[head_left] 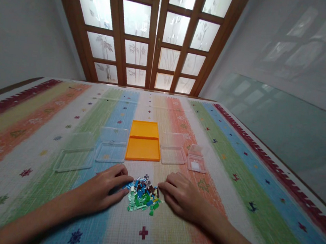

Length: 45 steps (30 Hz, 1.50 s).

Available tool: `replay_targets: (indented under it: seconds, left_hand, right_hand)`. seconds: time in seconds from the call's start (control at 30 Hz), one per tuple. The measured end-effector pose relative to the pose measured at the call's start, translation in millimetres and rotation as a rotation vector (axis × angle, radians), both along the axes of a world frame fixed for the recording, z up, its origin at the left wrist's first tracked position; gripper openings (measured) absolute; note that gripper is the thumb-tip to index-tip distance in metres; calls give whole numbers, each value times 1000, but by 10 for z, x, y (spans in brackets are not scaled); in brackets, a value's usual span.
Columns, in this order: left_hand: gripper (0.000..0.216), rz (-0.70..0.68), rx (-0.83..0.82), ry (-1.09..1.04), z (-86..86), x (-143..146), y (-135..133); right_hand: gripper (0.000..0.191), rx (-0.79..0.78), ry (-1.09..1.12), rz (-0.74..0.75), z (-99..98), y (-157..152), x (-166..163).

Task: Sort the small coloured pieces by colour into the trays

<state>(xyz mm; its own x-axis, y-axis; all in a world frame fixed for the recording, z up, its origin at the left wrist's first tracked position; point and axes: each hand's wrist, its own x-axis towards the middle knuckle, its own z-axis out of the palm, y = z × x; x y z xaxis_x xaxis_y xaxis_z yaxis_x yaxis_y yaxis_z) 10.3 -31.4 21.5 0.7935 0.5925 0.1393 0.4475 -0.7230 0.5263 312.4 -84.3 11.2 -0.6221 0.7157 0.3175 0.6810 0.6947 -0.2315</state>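
Observation:
A small heap of tiny coloured bricks point(142, 196), green, blue, brown and white, lies on the striped mat in front of me. My left hand point(102, 191) rests palm down on the mat at the heap's left side, its fingertips touching the outer pieces. On the right side my right hand point(181, 196) lies the same way, fingers curled toward the heap. Neither hand holds anything. Just beyond the heap sits an open orange box point(144, 141).
Several clear plastic boxes stand in a row beside the orange one: two on the left point(76, 154) point(112, 145), two on the right point(173, 149) point(196, 159). The colourful striped mat point(236, 155) covers the floor up to a wooden glazed door point(156, 33).

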Motion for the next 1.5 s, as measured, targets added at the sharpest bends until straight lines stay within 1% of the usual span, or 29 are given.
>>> replay_targets:
  seconds: [0.17,0.37,0.6,0.77,0.97,1.13,1.3,1.5]
  left_hand:
    - [30,-3,30,1,-23,21,-2]
    - [30,-4,49,21,-21,34,-21]
    - [25,-11,37,-3,-7,23,-19]
    - [24,-39,25,-12,37,-12,1]
    - [22,-45,-30,54,145,-50,43]
    - [20,-93,-97,59,142,-93,98]
    - [19,-112,-69,73,127,-117,118]
    - [26,-137,-30,71,191,-116,119]
  right_hand:
    - [26,40,-2,6,14,2,-6]
    - [26,37,5,8,-2,4,-4]
    - [25,34,-12,11,-5,4,6]
    - [26,28,-21,8,5,10,3]
    - [25,33,-43,15,-11,13,14]
    - [25,14,-59,9,14,0,11]
    - [26,15,-56,11,33,-5,6]
    - [25,20,-64,13,20,-6,15]
